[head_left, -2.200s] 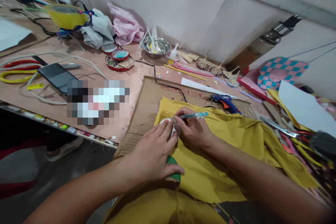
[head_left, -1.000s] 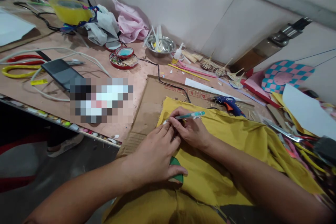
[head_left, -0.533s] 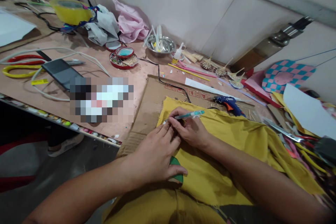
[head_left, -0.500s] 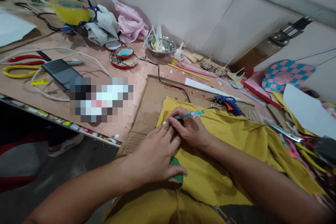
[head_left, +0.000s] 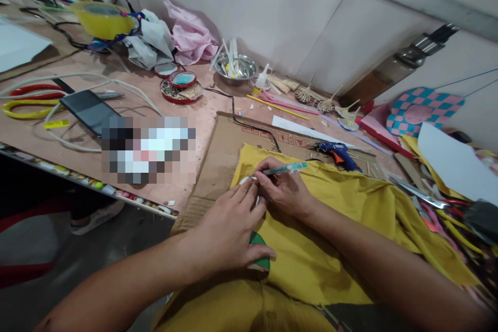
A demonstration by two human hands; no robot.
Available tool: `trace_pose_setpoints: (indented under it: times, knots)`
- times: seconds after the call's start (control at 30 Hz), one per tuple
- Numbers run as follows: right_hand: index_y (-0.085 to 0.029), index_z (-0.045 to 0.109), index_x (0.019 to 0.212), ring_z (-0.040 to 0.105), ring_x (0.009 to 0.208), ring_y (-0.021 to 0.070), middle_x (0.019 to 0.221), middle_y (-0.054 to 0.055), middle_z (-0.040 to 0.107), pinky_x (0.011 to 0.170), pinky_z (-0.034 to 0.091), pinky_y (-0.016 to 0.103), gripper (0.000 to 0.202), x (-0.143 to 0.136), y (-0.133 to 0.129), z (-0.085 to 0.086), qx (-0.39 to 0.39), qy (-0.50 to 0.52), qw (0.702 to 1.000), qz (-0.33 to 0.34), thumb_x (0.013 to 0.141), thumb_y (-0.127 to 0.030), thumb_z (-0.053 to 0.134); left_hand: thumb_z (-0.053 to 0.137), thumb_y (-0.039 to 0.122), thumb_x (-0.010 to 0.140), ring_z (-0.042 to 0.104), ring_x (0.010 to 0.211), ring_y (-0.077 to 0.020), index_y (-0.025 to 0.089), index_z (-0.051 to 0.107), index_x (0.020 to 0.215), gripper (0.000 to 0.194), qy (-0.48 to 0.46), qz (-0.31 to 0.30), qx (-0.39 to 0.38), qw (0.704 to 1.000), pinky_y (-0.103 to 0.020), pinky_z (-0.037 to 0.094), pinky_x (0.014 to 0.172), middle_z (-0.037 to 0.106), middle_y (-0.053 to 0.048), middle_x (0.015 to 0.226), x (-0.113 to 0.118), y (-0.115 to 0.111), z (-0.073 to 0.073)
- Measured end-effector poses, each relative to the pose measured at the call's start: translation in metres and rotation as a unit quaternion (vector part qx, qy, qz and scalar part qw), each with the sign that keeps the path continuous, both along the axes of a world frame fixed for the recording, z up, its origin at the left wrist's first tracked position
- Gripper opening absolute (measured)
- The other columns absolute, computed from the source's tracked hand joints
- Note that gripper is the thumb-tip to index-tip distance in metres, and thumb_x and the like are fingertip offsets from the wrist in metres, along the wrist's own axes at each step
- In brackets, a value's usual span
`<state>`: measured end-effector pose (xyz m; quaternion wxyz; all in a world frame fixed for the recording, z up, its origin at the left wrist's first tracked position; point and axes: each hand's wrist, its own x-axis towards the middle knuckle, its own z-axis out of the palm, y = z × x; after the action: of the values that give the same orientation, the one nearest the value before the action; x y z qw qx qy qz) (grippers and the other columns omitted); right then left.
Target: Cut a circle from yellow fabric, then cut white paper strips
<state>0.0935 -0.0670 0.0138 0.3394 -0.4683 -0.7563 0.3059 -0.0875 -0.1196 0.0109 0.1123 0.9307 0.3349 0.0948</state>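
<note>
Yellow cloth [head_left: 311,254] lies over a cardboard sheet [head_left: 206,176] at the table's front. My left hand [head_left: 229,223] rests flat on it with fingers stretched out, pressing a white piece [head_left: 248,180] that shows past its fingertips. Under that palm and thumb is a green piece [head_left: 259,243], partly hidden. My right hand [head_left: 282,187] is closed around a teal pen [head_left: 286,168], its fingers touching the left fingertips. The pen's tip is hidden by the fingers, near the white piece's edge.
A blue glue gun [head_left: 338,154] lies behind the cloth. Scissors [head_left: 420,192] are at the right. A metal bowl [head_left: 247,68], a glue bottle [head_left: 261,80] and a bead tray [head_left: 181,94] stand near the wall. A black phone [head_left: 91,109] lies left.
My right hand with the pen has shifted slightly right and up, around the white piece, and more of that piece shows. My left hand stays nearly in place. The view has moved slightly.
</note>
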Motion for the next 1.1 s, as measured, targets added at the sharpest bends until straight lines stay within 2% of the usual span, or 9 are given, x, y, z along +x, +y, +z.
trace_pose_setpoints:
  times: [0.27,0.4,0.5,0.6,0.7,0.77,0.9,1.1]
  knots:
    - [-0.023,0.06,0.082,0.061,0.068,0.017,0.075,0.001,0.067,0.066,0.05,0.03,0.009,0.01,-0.003,0.003,0.01,0.008,1.0,-0.024,0.091,-0.025,0.056,0.05,0.085,0.079,0.033,0.151,-0.0395,0.004,0.037,0.152,0.11,0.003,-0.002,0.006,1.0,-0.049,0.03,0.12,0.04,-0.028,0.159,-0.002,0.0,-0.002]
    - [-0.023,0.06,0.084,0.059,0.066,0.0173,0.074,0.001,0.066,0.061,0.048,0.03,0.009,0.017,-0.011,0.008,0.005,0.013,0.998,-0.068,0.091,-0.027,0.057,0.043,0.088,0.08,0.037,0.148,-0.0398,0.004,0.047,0.144,0.105,0.007,-0.005,-0.007,1.0,-0.05,0.033,0.118,0.044,-0.029,0.155,-0.003,0.003,0.005]
    - [-0.024,0.06,0.086,0.057,0.064,0.0171,0.073,0.001,0.065,0.059,0.046,0.03,0.01,0.022,-0.019,0.01,-0.001,0.019,0.996,-0.086,0.093,-0.029,0.056,0.042,0.074,0.092,0.045,0.143,-0.0387,0.006,0.054,0.138,0.083,0.03,-0.01,-0.012,0.999,-0.049,0.041,0.111,0.049,-0.028,0.151,-0.002,0.01,0.016]
    - [-0.023,0.06,0.087,0.055,0.062,0.0168,0.072,0.001,0.063,0.057,0.044,0.03,0.01,0.027,-0.026,0.013,-0.009,0.019,0.995,-0.101,0.094,-0.029,0.055,0.047,0.047,0.101,0.059,0.127,-0.0325,0.01,0.063,0.126,0.048,0.073,-0.029,-0.022,0.997,-0.043,0.048,0.1,0.061,-0.022,0.138,0.001,0.025,0.026]
    - [-0.023,0.06,0.086,0.057,0.065,0.0171,0.074,0.001,0.065,0.059,0.045,0.03,0.011,0.032,-0.033,0.014,-0.014,0.022,0.994,-0.103,0.094,-0.028,0.054,0.057,0.019,0.095,0.069,0.099,-0.0239,0.014,0.07,0.107,0.019,0.106,-0.071,-0.058,0.99,-0.035,0.05,0.088,0.071,-0.014,0.111,0.003,0.041,0.036]
    - [-0.023,0.06,0.086,0.059,0.069,0.0174,0.077,0.002,0.066,0.062,0.047,0.03,0.011,0.035,-0.036,0.013,-0.01,0.023,0.995,-0.092,0.094,-0.027,0.054,0.058,0.006,0.089,0.069,0.093,-0.022,0.015,0.07,0.106,0.023,0.11,-0.069,-0.069,0.989,-0.032,0.049,0.084,0.073,-0.011,0.101,0.005,0.051,0.042]
    - [-0.023,0.06,0.083,0.06,0.07,0.0181,0.076,0.002,0.066,0.065,0.048,0.031,0.01,0.04,-0.042,0.009,0.01,0.012,0.997,-0.073,0.092,-0.026,0.057,0.058,0.002,0.085,0.068,0.087,-0.0219,0.017,0.074,0.097,0.025,0.131,-0.079,-0.081,0.985,-0.031,0.047,0.077,0.071,-0.008,0.094,0.013,0.069,0.053]
    - [-0.023,0.059,0.083,0.06,0.07,0.0176,0.076,0.002,0.065,0.065,0.047,0.03,0.01,0.043,-0.05,0.007,0.008,-0.008,0.998,-0.055,0.093,-0.025,0.055,0.061,0.01,0.084,0.064,0.078,-0.0186,0.016,0.075,0.091,0.017,0.144,-0.108,-0.082,0.98,-0.027,0.043,0.068,0.066,-0.006,0.087,0.018,0.083,0.055]
